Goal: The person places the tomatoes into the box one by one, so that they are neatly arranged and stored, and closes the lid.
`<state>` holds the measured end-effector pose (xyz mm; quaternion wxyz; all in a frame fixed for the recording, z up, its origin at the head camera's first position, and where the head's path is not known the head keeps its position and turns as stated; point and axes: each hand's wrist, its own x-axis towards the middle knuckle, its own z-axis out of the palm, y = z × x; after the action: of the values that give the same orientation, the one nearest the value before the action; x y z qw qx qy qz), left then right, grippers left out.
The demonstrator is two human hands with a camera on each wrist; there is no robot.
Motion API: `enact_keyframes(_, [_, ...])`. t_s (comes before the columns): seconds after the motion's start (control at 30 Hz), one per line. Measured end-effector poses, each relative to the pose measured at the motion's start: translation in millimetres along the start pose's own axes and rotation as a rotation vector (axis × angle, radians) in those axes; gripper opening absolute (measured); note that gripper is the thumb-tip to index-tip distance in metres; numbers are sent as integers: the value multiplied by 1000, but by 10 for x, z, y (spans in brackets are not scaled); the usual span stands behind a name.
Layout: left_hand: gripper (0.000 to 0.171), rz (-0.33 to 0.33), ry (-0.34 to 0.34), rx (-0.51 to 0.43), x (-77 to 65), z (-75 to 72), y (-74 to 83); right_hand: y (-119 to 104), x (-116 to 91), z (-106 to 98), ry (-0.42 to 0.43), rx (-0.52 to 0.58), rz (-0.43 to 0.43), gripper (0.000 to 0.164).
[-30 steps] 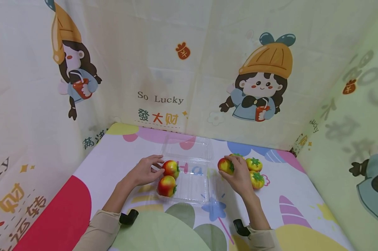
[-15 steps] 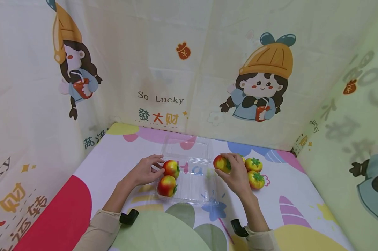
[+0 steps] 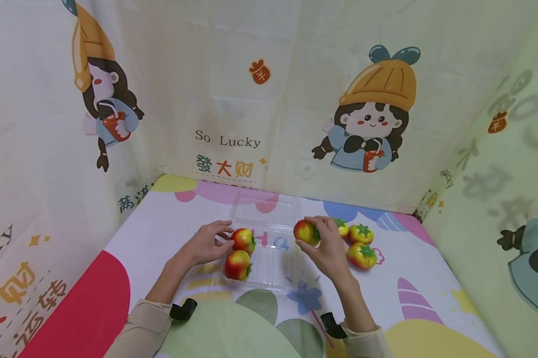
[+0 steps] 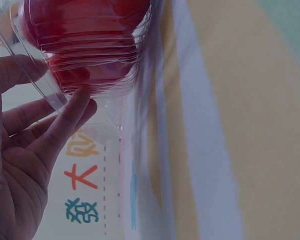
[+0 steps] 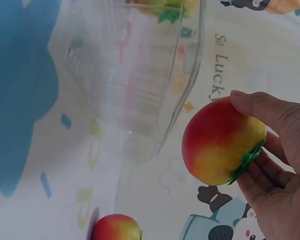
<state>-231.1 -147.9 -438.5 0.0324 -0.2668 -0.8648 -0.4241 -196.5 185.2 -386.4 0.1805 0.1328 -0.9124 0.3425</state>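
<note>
My right hand [image 3: 329,251] grips a red-and-yellow tomato [image 3: 304,232] with a green leafy top, just over the right side of a clear plastic box [image 3: 273,271]. In the right wrist view, thumb and fingers pinch this tomato [image 5: 217,142] beside the box's rim. Two tomatoes sit along the box's left side, a far one [image 3: 242,240] and a near one [image 3: 237,265]. My left hand [image 3: 208,243] holds the box's left edge; the left wrist view shows the clear rim [image 4: 37,82] between its thumb and fingers.
Right of my right hand lie more tomatoes: one at the back [image 3: 342,227] partly hidden by the hand, one behind [image 3: 360,233] and one nearer [image 3: 361,256]. The box's open lid [image 3: 266,209] lies flat toward the printed cloth wall [image 3: 286,109] behind the table.
My right hand has carried the tomato leftward to the box, uncovering more of the tomatoes on the right. The nearer loose tomato has shifted slightly left. My left hand stays in place.
</note>
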Motion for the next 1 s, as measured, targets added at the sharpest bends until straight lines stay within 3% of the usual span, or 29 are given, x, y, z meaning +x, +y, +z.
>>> enact_keyframes(1.0, [38, -23, 8, 12, 9, 26, 3, -138, -53, 322, -64, 84, -68, 56])
